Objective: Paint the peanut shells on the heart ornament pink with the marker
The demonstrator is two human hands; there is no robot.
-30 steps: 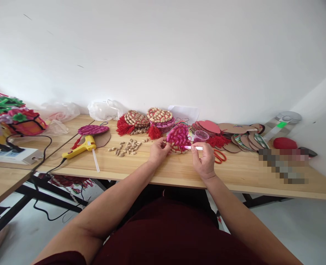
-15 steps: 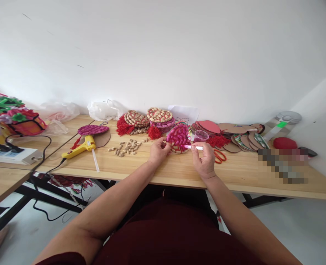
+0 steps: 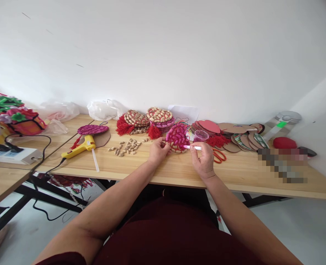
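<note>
My left hand [image 3: 157, 151] pinches the left edge of a round peanut-shell disc [image 3: 177, 137] whose shells are mostly coloured magenta, tilted up off the wooden table [image 3: 140, 165]. My right hand [image 3: 204, 160] is closed round a thin white brush [image 3: 193, 147], its pink tip touching the disc's lower right edge. A small clear cup of pink paint [image 3: 200, 136] stands just behind the brush.
Loose peanuts [image 3: 126, 147] and a yellow glue gun [image 3: 79, 146] lie to the left. Finished shell discs with red tassels [image 3: 146, 119] sit behind. Cardboard cut-outs [image 3: 234, 134] and orange scissors [image 3: 219, 155] lie right. A power strip [image 3: 12, 154] rests on the left table.
</note>
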